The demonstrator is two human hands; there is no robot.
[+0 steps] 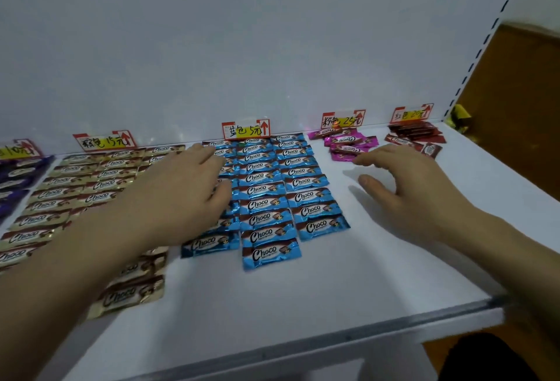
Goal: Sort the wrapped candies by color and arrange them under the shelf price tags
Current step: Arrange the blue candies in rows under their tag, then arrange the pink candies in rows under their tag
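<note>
Wrapped Choco candies lie sorted on a white shelf [348, 283] under price tags. Blue candies [266, 198] fill three columns below the blue tag [245, 129]. Gold candies [69, 186] lie in columns under the gold tag [104, 139]. Purple candies [15, 177] sit at the far left. A small heap of pink candies [348, 144] lies under its tag [344, 120], and red candies [415, 135] under the red tag [412, 114]. My left hand [178, 189] rests flat over the left blue column, holding nothing. My right hand [406, 186] hovers open just in front of the pink heap.
The shelf's back wall [242, 47] is plain white. A slotted upright [485, 47] bounds the right side, with a gold wrapper [459, 117] beside it. The shelf's front edge [303, 347] runs diagonally at the bottom.
</note>
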